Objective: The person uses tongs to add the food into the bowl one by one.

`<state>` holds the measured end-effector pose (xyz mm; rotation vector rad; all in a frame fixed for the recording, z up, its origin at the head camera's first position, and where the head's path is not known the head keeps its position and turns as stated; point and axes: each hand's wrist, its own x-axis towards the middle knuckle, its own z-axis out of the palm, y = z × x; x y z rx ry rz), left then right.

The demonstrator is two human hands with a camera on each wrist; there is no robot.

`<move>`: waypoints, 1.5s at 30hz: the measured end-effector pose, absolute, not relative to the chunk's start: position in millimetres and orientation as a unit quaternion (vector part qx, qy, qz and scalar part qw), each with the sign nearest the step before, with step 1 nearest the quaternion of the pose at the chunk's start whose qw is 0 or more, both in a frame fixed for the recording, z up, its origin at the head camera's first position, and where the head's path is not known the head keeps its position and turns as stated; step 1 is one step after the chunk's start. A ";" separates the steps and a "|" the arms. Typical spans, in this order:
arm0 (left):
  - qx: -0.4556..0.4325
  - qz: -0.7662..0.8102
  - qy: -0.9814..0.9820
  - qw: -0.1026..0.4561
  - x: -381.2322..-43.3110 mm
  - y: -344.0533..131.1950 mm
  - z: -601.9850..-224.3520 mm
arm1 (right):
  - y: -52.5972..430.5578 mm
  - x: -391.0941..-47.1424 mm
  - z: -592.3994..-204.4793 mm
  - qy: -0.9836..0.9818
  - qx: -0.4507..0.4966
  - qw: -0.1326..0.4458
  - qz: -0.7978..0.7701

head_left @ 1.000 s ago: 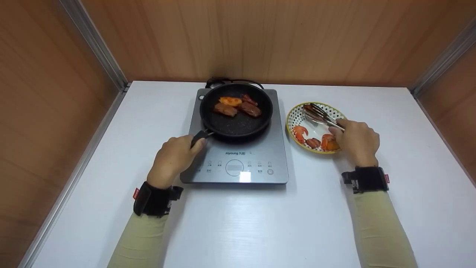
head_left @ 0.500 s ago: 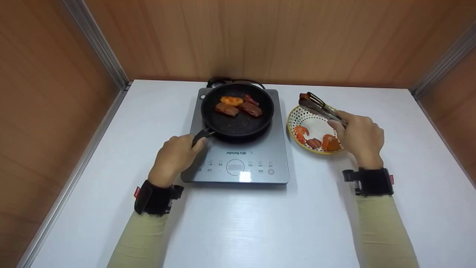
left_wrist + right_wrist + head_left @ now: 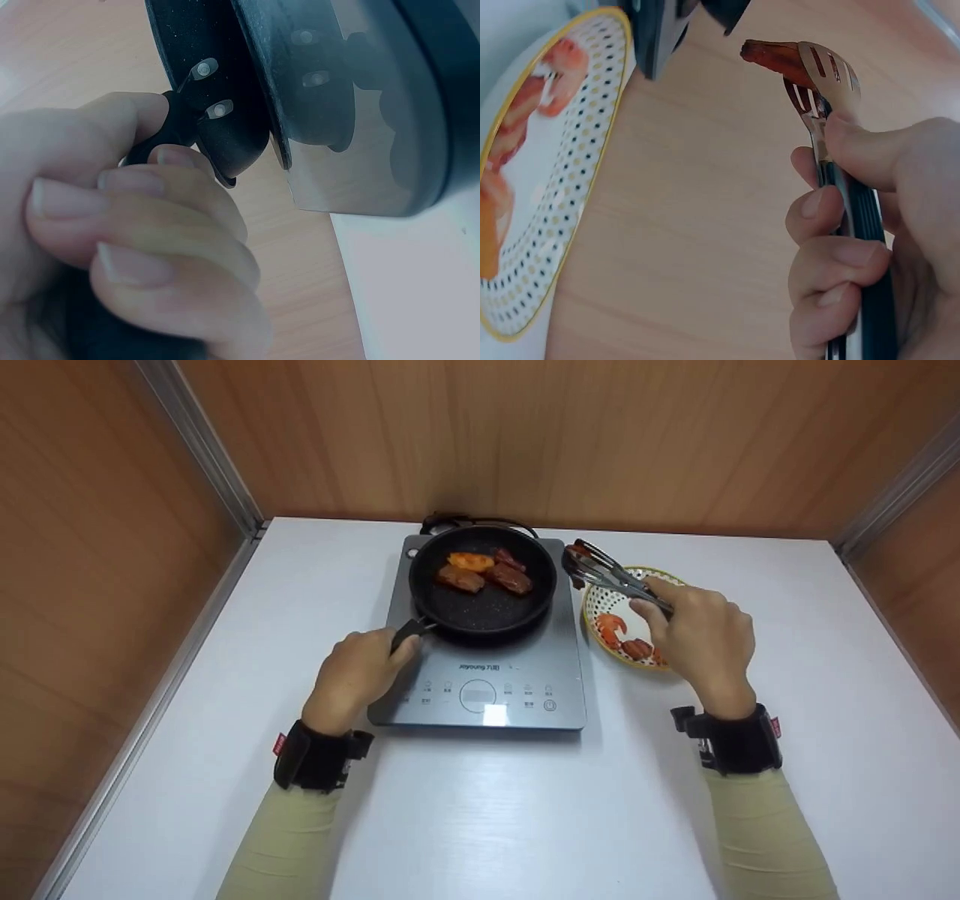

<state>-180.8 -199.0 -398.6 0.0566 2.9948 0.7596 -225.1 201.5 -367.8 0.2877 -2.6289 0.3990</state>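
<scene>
My left hand (image 3: 358,671) grips the black handle (image 3: 407,635) of a frying pan (image 3: 484,611), its fingers curled round it in the left wrist view. In the pan lie an orange food piece (image 3: 470,562), brown meat pieces (image 3: 460,578) and a smaller dark red piece (image 3: 510,558). My right hand (image 3: 705,637) holds metal tongs (image 3: 615,577) with a dark handle. Between the tong heads is a reddish-brown piece of meat (image 3: 776,61), held in the air between pan and bowl. Below the tongs stands a dotted bowl (image 3: 598,598) with a yellow rim, partly hidden by my right hand.
The pan sits on a grey induction cooker (image 3: 442,712) with a black cable behind it. A shrimp (image 3: 611,628) and a meat piece (image 3: 637,649) lie in the bowl. Wooden panels (image 3: 525,442) enclose the white table (image 3: 480,810) at the back and sides.
My right hand has lifted the tongs with the meat piece out of the bowl and moved them left toward the pan. My left hand stays on the pan handle.
</scene>
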 end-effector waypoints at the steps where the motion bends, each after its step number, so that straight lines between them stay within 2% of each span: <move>1: 0.019 0.248 0.968 0.027 -180.9 -198.8 -398.8 | 197.1 -224.8 -369.4 -0.954 0.114 0.240 0.143; 8: 0.019 0.251 0.967 0.030 -180.9 -195.5 -398.4 | 168.3 -226.8 -383.5 -0.928 0.174 0.301 0.133; 12: 0.020 0.255 0.966 0.032 -181.6 -194.0 -398.7 | 155.4 -229.4 -386.8 -0.924 0.189 0.308 0.125; 31: 0.016 0.248 0.968 0.031 -181.7 -198.1 -401.5 | 101.1 -251.7 -365.1 -0.969 0.177 0.174 0.014; 45: 0.015 0.251 0.968 0.023 -181.6 -196.9 -402.0 | 96.7 -255.2 -370.2 -0.970 0.174 0.171 0.012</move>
